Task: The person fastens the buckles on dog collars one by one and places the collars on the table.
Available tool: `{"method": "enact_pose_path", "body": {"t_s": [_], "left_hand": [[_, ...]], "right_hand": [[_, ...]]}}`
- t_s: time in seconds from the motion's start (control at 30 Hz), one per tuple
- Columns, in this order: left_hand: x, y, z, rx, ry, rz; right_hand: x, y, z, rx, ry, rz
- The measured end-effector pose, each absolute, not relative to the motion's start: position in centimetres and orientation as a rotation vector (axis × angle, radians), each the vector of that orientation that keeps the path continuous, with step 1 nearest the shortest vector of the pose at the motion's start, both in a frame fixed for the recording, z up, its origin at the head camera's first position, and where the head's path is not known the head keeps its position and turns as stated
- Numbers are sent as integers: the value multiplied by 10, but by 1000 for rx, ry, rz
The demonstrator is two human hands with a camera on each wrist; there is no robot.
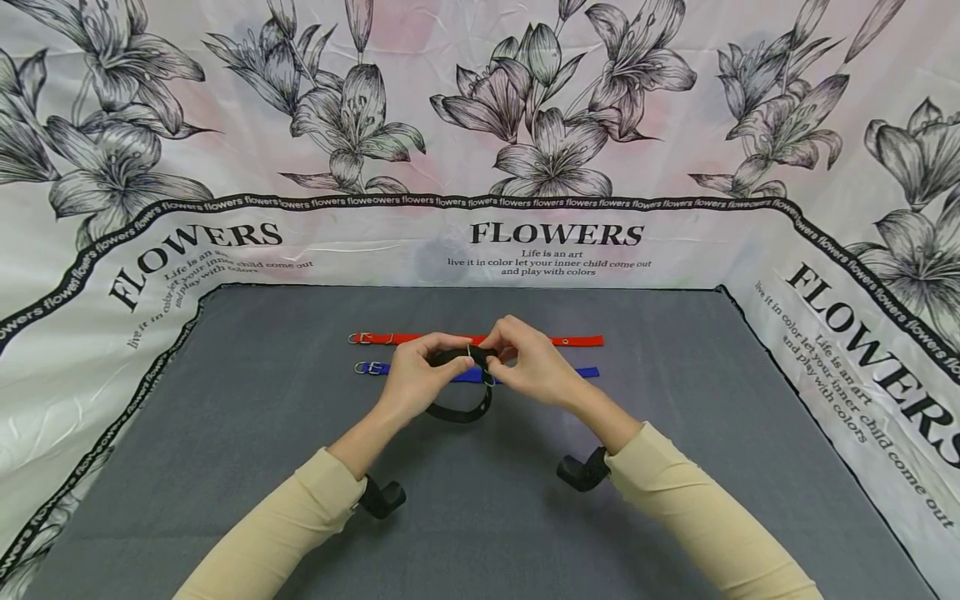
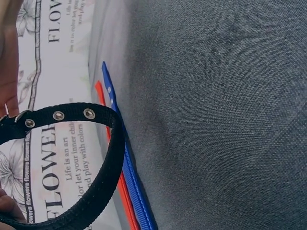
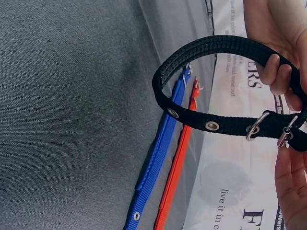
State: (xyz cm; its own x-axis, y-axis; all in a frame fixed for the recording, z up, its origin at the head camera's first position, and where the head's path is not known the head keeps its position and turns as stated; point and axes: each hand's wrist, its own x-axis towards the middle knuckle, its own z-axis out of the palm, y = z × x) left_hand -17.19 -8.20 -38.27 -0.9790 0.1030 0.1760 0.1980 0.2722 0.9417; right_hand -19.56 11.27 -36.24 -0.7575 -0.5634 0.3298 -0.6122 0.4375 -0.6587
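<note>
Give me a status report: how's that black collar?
Left hand, right hand: both pinching. Black collar: looped. Blue collar, red collar: laid out straight, neither visibly in the way.

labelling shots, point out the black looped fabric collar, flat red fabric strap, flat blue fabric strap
Black looped collar [image 2: 103, 184], left wrist view, curved band
Flat red strap [image 3: 176, 165], right wrist view, middle section
Flat blue strap [image 3: 156, 158], right wrist view, middle section

Setting: staged tabletop area; kind of room cannot be told. Evidence: flat dark-grey woven cloth [image 1: 480, 533] under left hand [image 1: 418, 375] and right hand [image 1: 536, 362]; glossy white sheet [image 1: 375, 242], printed with black line-drawn flowers [image 1: 553, 158] and "FLOWERS" lettering [image 1: 557, 234], rising beyond both hands and flanking them.
</note>
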Motion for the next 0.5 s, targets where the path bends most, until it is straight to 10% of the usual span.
{"method": "enact_pose_path", "body": {"t_s": [0.5], "left_hand": [[-173,-81,-381,-199,-2457,-1819]], "right_hand": [[-191,110,-371,915,-2584,1314]]}}
